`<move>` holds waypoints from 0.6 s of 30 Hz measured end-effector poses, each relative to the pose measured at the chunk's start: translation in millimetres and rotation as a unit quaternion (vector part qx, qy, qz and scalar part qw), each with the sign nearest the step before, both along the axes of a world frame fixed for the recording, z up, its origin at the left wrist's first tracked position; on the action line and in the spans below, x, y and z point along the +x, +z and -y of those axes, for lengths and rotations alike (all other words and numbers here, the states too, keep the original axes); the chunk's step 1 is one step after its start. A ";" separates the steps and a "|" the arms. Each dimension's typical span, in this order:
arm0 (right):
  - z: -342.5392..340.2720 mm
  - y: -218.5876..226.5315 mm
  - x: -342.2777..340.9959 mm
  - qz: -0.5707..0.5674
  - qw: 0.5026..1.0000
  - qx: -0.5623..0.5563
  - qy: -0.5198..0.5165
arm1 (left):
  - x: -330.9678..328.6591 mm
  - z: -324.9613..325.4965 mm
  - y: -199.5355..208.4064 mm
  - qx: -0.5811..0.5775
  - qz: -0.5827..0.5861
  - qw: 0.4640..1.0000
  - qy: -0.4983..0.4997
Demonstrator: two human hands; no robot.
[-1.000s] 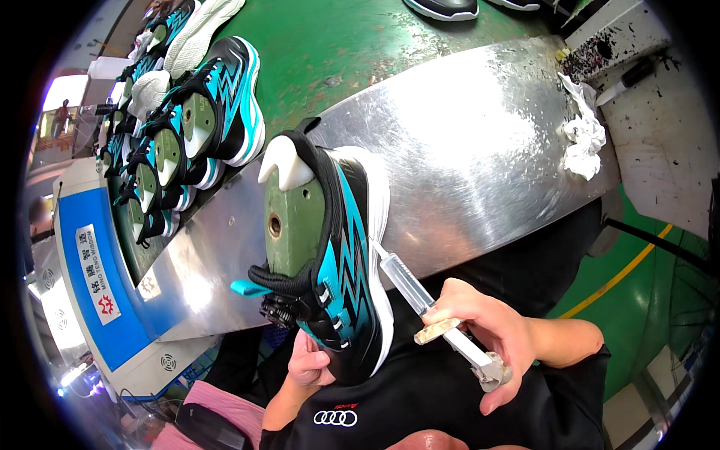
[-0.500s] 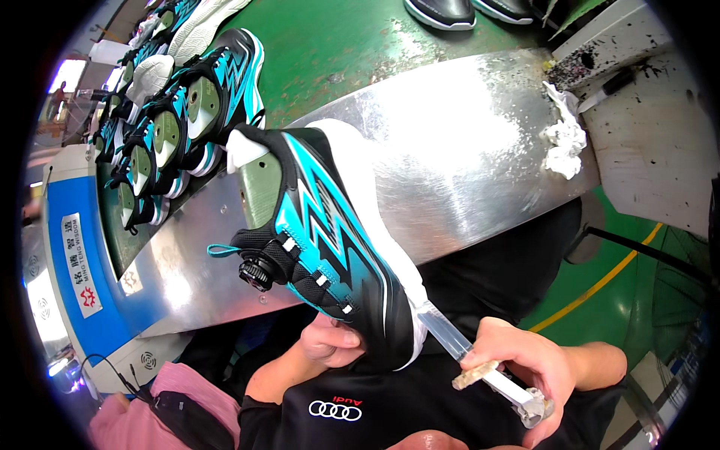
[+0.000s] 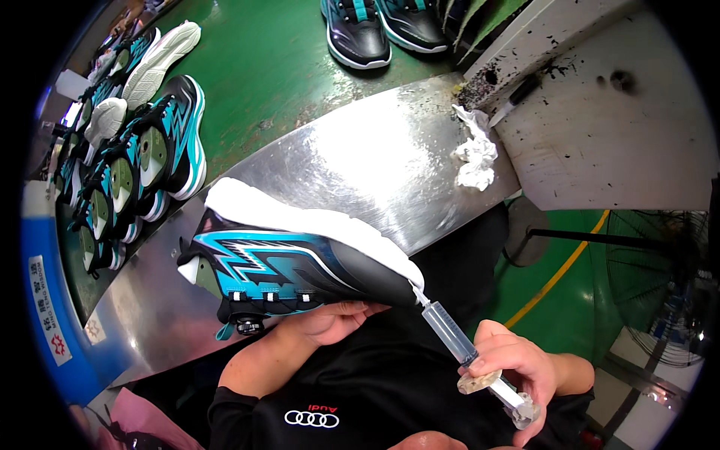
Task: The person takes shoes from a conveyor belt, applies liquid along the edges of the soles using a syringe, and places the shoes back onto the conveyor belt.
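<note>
I'm grasping the shoe (image 3: 322,259) from its near side with my left hand (image 3: 334,324), fingertips partly hidden; my right hand (image 3: 521,358) is clenching the syringe (image 3: 450,331) at the shoe's toe. Beyond the shoe, the metal plate (image 3: 367,142) is stretching to a curved far edge.

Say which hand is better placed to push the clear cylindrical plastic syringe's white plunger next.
Probably the right hand: it holds the syringe near the plunger, its tip at the toe of the thick white sole; the left hand holds the black-turquoise shoe.
</note>
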State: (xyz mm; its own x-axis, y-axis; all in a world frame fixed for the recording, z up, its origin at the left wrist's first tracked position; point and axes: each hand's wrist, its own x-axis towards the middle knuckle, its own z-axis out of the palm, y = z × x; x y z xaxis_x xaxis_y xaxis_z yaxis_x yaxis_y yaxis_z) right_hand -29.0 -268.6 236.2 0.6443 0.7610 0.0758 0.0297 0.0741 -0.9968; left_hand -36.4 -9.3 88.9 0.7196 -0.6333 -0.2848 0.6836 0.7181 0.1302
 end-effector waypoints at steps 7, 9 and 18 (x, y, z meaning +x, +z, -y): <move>0.0 -12.4 2.8 0.108 0.993 -0.027 -0.049 | 18.6 14.0 -0.3 -0.016 -0.027 0.998 0.045; -3.9 -15.8 0.9 0.123 0.990 -0.030 -0.056 | 20.6 15.4 -0.1 -0.018 -0.032 0.998 0.057; -17.1 -27.8 -3.5 0.262 0.957 -0.063 -0.107 | 34.3 22.2 12.0 -0.031 -0.014 0.996 0.088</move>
State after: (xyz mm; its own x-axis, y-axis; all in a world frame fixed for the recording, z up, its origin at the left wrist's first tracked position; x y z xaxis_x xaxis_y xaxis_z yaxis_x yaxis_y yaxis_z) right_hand -32.5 -251.5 208.3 0.6856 0.6394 0.3480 0.5288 -0.1089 -0.8418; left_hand -2.1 -31.4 101.0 0.8139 -0.5145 -0.2697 0.5485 0.8336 0.0649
